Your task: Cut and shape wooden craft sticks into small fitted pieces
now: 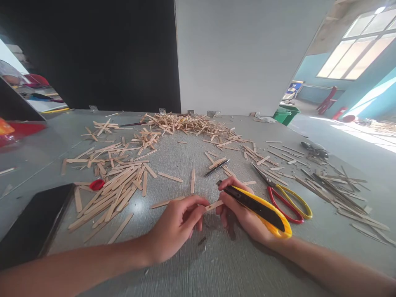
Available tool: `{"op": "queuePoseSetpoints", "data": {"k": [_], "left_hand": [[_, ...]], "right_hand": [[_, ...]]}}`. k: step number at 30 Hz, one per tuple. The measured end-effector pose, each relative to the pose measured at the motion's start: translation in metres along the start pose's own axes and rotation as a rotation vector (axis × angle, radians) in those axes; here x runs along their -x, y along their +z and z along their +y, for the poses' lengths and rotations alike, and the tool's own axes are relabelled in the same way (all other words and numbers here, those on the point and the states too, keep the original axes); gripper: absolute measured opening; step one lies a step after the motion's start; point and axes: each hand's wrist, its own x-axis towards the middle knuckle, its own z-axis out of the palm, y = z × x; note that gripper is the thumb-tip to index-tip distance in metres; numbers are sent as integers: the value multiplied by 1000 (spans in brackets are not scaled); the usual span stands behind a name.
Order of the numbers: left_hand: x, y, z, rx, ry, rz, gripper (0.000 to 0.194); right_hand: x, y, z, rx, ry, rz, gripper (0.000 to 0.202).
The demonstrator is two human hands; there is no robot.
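My left hand point(177, 225) pinches one end of a short wooden craft stick point(214, 205) just above the grey table point(198, 264). My right hand point(244, 212) grips a yellow and black utility knife point(261, 208), its tip pointing up and left over the stick, and its fingers touch the stick's other end. The two hands are close together near the table's front middle.
Piles of wooden sticks point(114, 185) lie left and at the back point(185, 122). Red and yellow scissors point(284, 198) lie right of my right hand, a black pen point(216, 167) behind it. A dark tablet point(34, 222) and a red cap point(97, 184) sit left. Darker strips point(334, 189) lie right.
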Motion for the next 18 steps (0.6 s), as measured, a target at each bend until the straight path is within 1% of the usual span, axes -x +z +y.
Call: {"op": "queuePoseSetpoints", "data": {"k": [3, 9, 13, 18], "left_hand": [[0, 1, -2, -97, 72, 73, 26], [-1, 1, -2, -199, 173, 82, 24], [-2, 1, -3, -228, 187, 88, 24], [-2, 0, 0, -250, 162, 81, 22]], "right_hand": [[0, -2, 6, 8, -52, -10, 27], [-2, -5, 11, 34, -56, -28, 27], [-2, -5, 10, 52, -32, -26, 28], [-3, -7, 17, 47, -28, -38, 30]]}}
